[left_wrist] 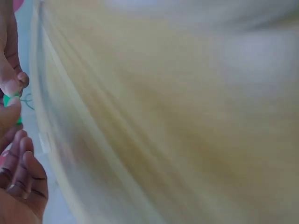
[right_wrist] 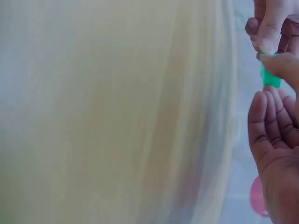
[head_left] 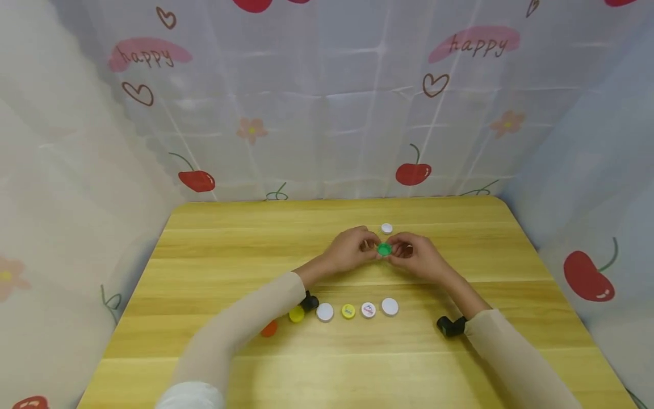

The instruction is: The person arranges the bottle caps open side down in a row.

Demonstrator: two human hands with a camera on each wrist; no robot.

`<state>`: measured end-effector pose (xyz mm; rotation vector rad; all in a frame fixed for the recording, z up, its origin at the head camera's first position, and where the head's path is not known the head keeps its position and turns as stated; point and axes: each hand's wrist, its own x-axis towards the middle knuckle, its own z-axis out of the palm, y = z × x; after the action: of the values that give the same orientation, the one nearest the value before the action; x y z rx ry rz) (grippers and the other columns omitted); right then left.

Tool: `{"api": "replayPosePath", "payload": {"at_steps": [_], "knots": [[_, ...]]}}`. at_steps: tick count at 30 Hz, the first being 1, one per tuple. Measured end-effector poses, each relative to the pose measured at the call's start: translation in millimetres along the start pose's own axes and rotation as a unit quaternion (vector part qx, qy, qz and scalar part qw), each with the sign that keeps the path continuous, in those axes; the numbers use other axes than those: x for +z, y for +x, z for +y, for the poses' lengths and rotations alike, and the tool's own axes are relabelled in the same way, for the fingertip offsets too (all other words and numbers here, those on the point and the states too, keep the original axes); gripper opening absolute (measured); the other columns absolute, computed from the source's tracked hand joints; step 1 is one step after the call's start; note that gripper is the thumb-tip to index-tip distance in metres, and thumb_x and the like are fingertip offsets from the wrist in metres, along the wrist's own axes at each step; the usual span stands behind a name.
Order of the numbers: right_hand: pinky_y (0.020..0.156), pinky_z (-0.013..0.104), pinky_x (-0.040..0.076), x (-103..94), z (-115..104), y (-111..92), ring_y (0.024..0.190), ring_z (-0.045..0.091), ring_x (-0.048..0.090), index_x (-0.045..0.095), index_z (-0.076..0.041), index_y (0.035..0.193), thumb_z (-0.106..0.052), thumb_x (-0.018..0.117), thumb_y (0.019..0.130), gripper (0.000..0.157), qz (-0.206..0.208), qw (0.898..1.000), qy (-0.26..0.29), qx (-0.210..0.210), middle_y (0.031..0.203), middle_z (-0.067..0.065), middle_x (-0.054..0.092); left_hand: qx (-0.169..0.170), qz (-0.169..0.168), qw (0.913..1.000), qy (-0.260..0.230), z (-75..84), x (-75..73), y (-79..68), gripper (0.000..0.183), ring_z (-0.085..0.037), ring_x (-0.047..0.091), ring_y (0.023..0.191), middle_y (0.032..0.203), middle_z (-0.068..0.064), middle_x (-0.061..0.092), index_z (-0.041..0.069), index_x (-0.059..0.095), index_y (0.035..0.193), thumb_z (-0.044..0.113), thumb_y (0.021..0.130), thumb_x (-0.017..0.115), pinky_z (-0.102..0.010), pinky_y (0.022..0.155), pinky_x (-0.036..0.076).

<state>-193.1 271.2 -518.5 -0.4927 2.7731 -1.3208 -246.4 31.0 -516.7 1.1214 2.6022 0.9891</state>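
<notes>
Both hands meet at a green bottle cap (head_left: 385, 249) above the far part of the table. My left hand (head_left: 351, 248) pinches its left side between thumb and fingers, and my right hand (head_left: 416, 255) pinches the right side. In the head view the cap's hollow inside faces up. The right wrist view shows the green cap (right_wrist: 271, 77) side-on, between the thumbs and fingertips. Just beyond the hands lies a small white cap (head_left: 386, 228).
Nearer me, a row of caps lies on the wooden table (head_left: 388, 363): orange (head_left: 269, 329), yellow (head_left: 296, 314), white (head_left: 325, 312), printed yellow (head_left: 348, 311), printed white (head_left: 368, 309) and larger white (head_left: 390, 307). The left forearm partly covers the row's left end. Patterned curtains (head_left: 327, 113) surround the table.
</notes>
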Motion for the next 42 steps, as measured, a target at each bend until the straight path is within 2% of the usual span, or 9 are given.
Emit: {"api": "replayPosePath", "payload": {"at_steps": [8, 12, 19, 26, 29, 33, 37, 39, 42], "knots": [[0.076, 0.032, 0.062, 18.7, -36.7, -24.3, 0.083, 0.019, 0.066, 0.076, -0.015, 0.115, -0.009, 0.087, 0.09, 0.028, 0.023, 0.991, 0.087, -0.096, 0.1, 0.004, 0.072, 0.031, 0.047, 0.9939, -0.095, 13.6, -21.8, -61.7, 0.029, -0.011, 0.064, 0.094, 0.111, 0.001, 0.07, 0.021, 0.077, 0.125, 0.034, 0.099, 0.08, -0.022, 0.075, 0.055], [0.075, 0.033, 0.062, 24.4, -51.9, -34.5, 0.082, 0.019, 0.065, 0.075, -0.018, 0.114, -0.004, 0.087, 0.088, 0.031, 0.029, 0.984, 0.108, -0.139, 0.098, 0.002, 0.071, 0.051, 0.072, 0.9869, -0.135, 21.8, -24.8, -83.9, 0.028, -0.012, 0.065, 0.091, 0.113, -0.005, 0.073, 0.021, 0.078, 0.123, 0.031, 0.098, 0.082, -0.023, 0.072, 0.055], [0.075, 0.03, 0.062, 29.0, -64.6, -42.3, 0.083, 0.017, 0.065, 0.075, -0.016, 0.115, 0.001, 0.087, 0.087, 0.035, 0.026, 0.977, 0.119, -0.173, 0.1, -0.001, 0.071, 0.058, 0.107, 0.9795, -0.161, 30.5, -23.1, -102.4, 0.026, -0.006, 0.064, 0.086, 0.109, -0.006, 0.074, 0.02, 0.079, 0.119, 0.026, 0.095, 0.085, -0.022, 0.068, 0.056], [0.074, 0.033, 0.061, 31.7, -67.2, -45.2, 0.084, 0.014, 0.065, 0.075, -0.016, 0.115, 0.001, 0.088, 0.086, 0.036, 0.02, 0.978, 0.109, -0.179, 0.101, -0.002, 0.072, 0.022, 0.093, 0.9748, -0.202, 29.2, -19.5, -110.3, 0.024, -0.01, 0.065, 0.089, 0.108, -0.006, 0.073, 0.024, 0.08, 0.12, 0.028, 0.097, 0.083, -0.025, 0.073, 0.057], [0.075, 0.03, 0.06, 31.6, -67.8, -45.1, 0.083, 0.014, 0.065, 0.075, -0.017, 0.115, 0.0, 0.088, 0.086, 0.036, 0.028, 0.977, 0.094, -0.19, 0.099, -0.002, 0.072, -0.024, 0.059, 0.9589, -0.277, 28.6, -19.3, -110.6, 0.019, -0.012, 0.066, 0.092, 0.107, -0.001, 0.075, 0.023, 0.08, 0.118, 0.029, 0.1, 0.079, -0.026, 0.078, 0.057], [0.075, 0.026, 0.059, 31.2, -68.6, -45.7, 0.082, 0.017, 0.065, 0.075, -0.017, 0.115, -0.001, 0.09, 0.084, 0.038, 0.038, 0.975, 0.073, -0.206, 0.097, -0.001, 0.071, -0.09, 0.011, 0.9244, -0.371, 28.6, -17.6, -108.8, 0.021, -0.013, 0.062, 0.085, 0.101, 0.002, 0.077, 0.01, 0.081, 0.116, 0.025, 0.103, 0.074, -0.025, 0.075, 0.052], [0.075, 0.028, 0.059, 32.5, -69.3, -46.1, 0.082, 0.017, 0.065, 0.075, -0.018, 0.115, -0.003, 0.091, 0.083, 0.039, 0.039, 0.975, 0.061, -0.21, 0.097, -0.004, 0.071, -0.137, -0.004, 0.8962, -0.422, 30.0, -17.2, -108.7, 0.024, -0.014, 0.056, 0.078, 0.089, 0.003, 0.071, 0.001, 0.079, 0.113, 0.02, 0.101, 0.072, -0.025, 0.069, 0.046], [0.075, 0.029, 0.06, 33.7, -69.4, -46.2, 0.083, 0.015, 0.064, 0.075, -0.019, 0.115, -0.002, 0.092, 0.082, 0.04, 0.039, 0.975, 0.06, -0.211, 0.096, -0.003, 0.071, -0.15, -0.003, 0.8879, -0.435, 30.1, -17.3, -108.9, 0.024, -0.012, 0.056, 0.077, 0.085, 0.002, 0.068, 0.0, 0.078, 0.111, 0.021, 0.1, 0.072, -0.025, 0.068, 0.046], [0.074, 0.032, 0.06, 36.1, -69.0, -45.8, 0.083, 0.014, 0.065, 0.075, -0.018, 0.115, 0.0, 0.091, 0.082, 0.041, 0.034, 0.976, 0.061, -0.207, 0.097, -0.003, 0.071, -0.143, 0.0, 0.8898, -0.433, 29.6, -18.4, -110.1, 0.023, -0.011, 0.054, 0.076, 0.084, 0.002, 0.066, 0.0, 0.079, 0.109, 0.021, 0.099, 0.073, -0.026, 0.07, 0.046]]}}
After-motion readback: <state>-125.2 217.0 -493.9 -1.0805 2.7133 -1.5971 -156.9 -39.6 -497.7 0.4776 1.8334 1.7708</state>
